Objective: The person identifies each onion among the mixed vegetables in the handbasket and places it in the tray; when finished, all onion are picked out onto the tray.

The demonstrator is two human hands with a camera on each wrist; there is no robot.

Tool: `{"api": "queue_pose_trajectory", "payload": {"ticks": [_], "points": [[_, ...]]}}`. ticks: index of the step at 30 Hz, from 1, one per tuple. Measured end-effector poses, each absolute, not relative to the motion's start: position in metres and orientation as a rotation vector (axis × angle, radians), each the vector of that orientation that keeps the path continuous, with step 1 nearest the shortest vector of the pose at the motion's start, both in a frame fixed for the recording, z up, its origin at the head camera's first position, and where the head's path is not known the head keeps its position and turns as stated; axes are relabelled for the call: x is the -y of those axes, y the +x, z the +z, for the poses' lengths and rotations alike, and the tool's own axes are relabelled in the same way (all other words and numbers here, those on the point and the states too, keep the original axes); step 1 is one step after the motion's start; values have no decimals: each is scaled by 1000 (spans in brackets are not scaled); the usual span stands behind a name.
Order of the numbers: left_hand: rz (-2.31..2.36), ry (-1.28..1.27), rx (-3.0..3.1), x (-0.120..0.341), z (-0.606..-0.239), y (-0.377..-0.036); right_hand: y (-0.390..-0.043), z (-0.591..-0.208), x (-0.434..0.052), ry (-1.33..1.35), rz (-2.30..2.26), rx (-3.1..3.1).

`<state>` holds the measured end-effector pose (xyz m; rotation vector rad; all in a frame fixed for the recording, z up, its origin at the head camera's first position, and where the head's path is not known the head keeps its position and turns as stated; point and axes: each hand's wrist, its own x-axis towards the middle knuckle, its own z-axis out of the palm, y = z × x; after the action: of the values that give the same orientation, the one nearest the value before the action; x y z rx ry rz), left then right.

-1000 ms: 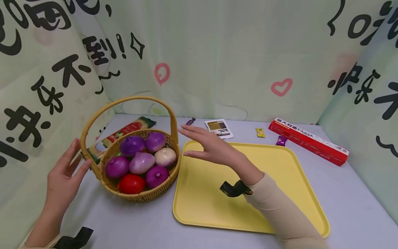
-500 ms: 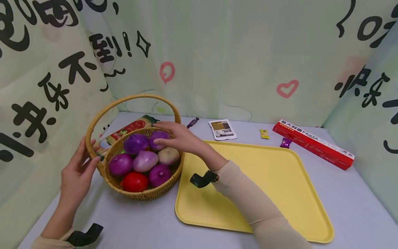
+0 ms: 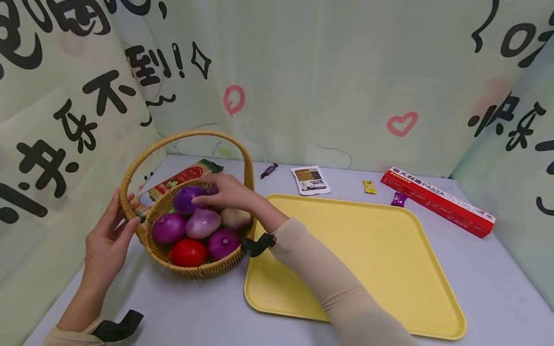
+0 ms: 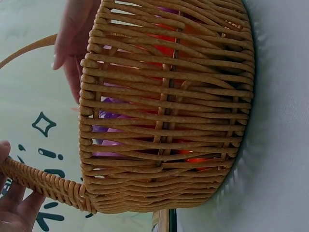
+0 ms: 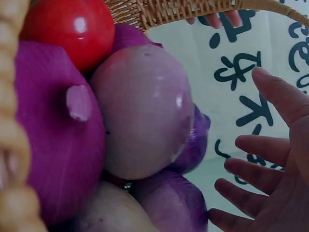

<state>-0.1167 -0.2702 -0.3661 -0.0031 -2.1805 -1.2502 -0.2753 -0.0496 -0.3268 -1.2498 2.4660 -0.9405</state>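
The wicker basket (image 3: 190, 273) stands on the table at the left. It holds several purple onions (image 3: 169, 228), a pale onion (image 3: 235, 218) and a red tomato (image 3: 188, 253). My left hand (image 3: 105, 247) grips the lower left of the basket handle (image 4: 46, 183), thumb on one side and fingers on the other. My right hand (image 3: 227, 193) is above the back of the basket, over the rear onions. In the right wrist view its fingers are spread beside a purple onion (image 5: 169, 200), with nothing held. The right hand partly covers the rear onion in the head view.
A yellow tray (image 3: 359, 269) lies right of the basket. Behind the basket is a green and red packet (image 3: 173, 185). Along the back are a white pouch (image 3: 310, 180), small wrapped candies (image 3: 369, 187) and a long red box (image 3: 437, 202). Printed curtains enclose the table.
From the right of the basket, my right hand has moved left over the onions. My left hand, fingers beside the handle before, has come to grip it.
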Motion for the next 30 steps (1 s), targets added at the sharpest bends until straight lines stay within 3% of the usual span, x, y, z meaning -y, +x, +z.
{"api": "queue_pose_trajectory", "payload": {"ticks": [15, 30], "points": [[-1248, 7, 2177, 270, -366, -117, -277, -331, 72, -1351, -656, -2490], [-1247, -9, 2167, 270, -366, -116, -289, -331, 90, -1154, -549, -2519]]}}
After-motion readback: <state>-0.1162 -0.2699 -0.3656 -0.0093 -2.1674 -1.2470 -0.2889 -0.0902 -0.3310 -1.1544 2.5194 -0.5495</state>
